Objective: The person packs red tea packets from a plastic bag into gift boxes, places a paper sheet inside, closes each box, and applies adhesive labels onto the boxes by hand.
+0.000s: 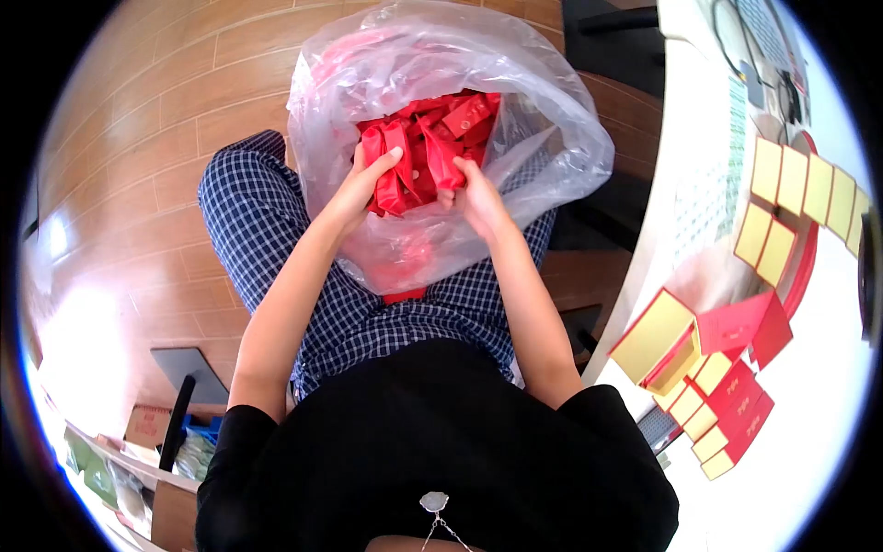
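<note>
A large clear plastic bag [552, 101] stands wide-mouthed between my knees, with many red packets [469, 115] inside, some showing a gold print. My left hand [361, 189] is closed around a bunch of glossy red packets [391, 189], thumb on top, at the left side of the bag's mouth. Just across from it, my right hand [478, 198] pinches another red packet [443, 164] between thumb and fingers. What the packets contain cannot be seen. Some fingers of both hands are hidden behind the red pieces.
To the right is a white table [635, 294] with red and gold boxes [731, 405], pale yellow box pieces [791, 179], a printed sheet [722, 175] and a keyboard [768, 37]. Wooden flooring [138, 193] surrounds me. A cardboard box [147, 426] stands at the lower left.
</note>
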A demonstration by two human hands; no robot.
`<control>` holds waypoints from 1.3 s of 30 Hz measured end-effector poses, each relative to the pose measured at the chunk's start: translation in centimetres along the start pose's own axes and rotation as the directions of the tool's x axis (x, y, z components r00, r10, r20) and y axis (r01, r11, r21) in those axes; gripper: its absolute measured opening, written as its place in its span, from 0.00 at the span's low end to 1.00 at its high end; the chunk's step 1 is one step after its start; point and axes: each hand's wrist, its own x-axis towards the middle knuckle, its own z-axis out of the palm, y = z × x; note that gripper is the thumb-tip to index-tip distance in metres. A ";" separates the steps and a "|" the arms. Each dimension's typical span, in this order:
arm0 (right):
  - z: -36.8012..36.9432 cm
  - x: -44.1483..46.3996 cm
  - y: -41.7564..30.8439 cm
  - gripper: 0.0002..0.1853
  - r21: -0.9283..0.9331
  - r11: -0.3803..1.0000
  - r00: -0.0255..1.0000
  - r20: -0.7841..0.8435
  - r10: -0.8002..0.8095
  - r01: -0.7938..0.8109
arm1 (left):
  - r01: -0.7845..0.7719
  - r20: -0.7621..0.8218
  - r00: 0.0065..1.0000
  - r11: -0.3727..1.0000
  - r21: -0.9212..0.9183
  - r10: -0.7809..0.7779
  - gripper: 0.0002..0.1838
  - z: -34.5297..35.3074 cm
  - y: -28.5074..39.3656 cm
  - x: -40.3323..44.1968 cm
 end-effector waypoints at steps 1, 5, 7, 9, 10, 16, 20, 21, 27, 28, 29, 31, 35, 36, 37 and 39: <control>0.7 -1.5 0.2 0.20 0.033 0.999 0.999 0.033 -0.001 0.000 | -0.030 -0.005 1.000 0.999 0.030 0.031 0.38 0.7 -0.1 -0.4; 3.4 -7.2 -1.0 0.20 -0.417 0.892 0.979 -0.015 -0.201 0.177 | -0.218 0.013 0.976 0.966 0.138 0.219 0.43 5.1 1.0 -3.9; 3.9 -10.1 -2.0 0.19 -0.669 0.696 0.920 -0.045 -0.390 0.262 | -0.246 0.051 0.969 0.954 0.174 0.240 0.44 6.6 1.4 -5.8; 4.3 -13.5 -3.2 0.19 -0.861 0.430 0.812 -0.036 -0.583 0.271 | -0.358 0.154 0.932 0.895 0.266 0.328 0.46 8.8 2.4 -8.3; 4.3 -15.4 -3.6 0.19 -0.854 0.436 0.794 -0.047 -0.606 0.282 | -0.372 0.181 0.926 0.884 0.282 0.332 0.46 9.9 2.6 -9.4; 3.3 -24.2 -3.0 0.19 -0.856 0.205 0.500 0.071 -0.863 0.474 | -0.615 0.316 0.787 0.707 0.349 0.529 0.47 16.9 2.2 -13.4; 1.2 -30.1 -3.1 0.18 -0.905 0.056 0.322 0.091 -0.942 0.422 | -0.642 0.448 0.755 0.679 0.356 0.478 0.48 21.9 1.9 -18.0; 0.3 -31.8 -3.3 0.17 -0.882 0.042 0.251 0.088 -0.964 0.470 | -0.651 0.483 0.744 0.662 0.372 0.461 0.48 23.3 1.7 -19.0; -6.2 -40.2 -5.8 0.27 -0.631 0.152 0.140 -0.069 -0.988 0.761 | -0.809 0.874 0.427 0.530 0.255 0.232 0.50 33.0 -1.1 -21.3; -7.6 -40.8 -6.1 0.26 -0.591 0.169 0.121 -0.120 -0.985 0.789 | -0.800 0.892 0.401 0.556 0.228 0.210 0.49 35.1 -1.7 -21.0; -9.1 -41.4 -6.6 0.26 -0.550 0.181 0.106 -0.166 -0.980 0.815 | -0.868 0.927 0.319 0.453 0.203 0.196 0.46 37.1 -2.3 -19.9; -12.3 -42.2 -7.4 0.25 -0.566 0.203 0.076 -0.241 -0.968 0.799 | -0.853 0.931 0.340 0.460 0.247 0.130 0.44 40.6 -3.7 -19.3; -15.9 -42.8 -7.9 0.23 -0.426 0.351 0.175 -0.399 -0.900 0.834 | -0.916 0.930 0.339 0.273 0.292 0.142 0.41 43.8 -7.3 -15.8; -17.3 -42.0 -7.5 0.23 -0.399 0.374 0.206 -0.404 -0.892 0.837 | -0.948 0.931 0.318 0.073 0.309 0.180 0.41 44.0 -8.0 -14.9; -18.3 -41.0 -7.0 0.22 -0.369 0.398 0.240 -0.405 -0.882 0.840 | -0.950 0.929 0.298 -0.032 0.312 0.220 0.37 43.8 -8.4 -14.5; -19.7 -39.0 -6.1 0.23 -0.370 0.420 0.264 -0.405 -0.875 0.829 | -0.923 0.927 0.300 -0.179 0.342 0.224 0.34 43.0 -8.5 -14.7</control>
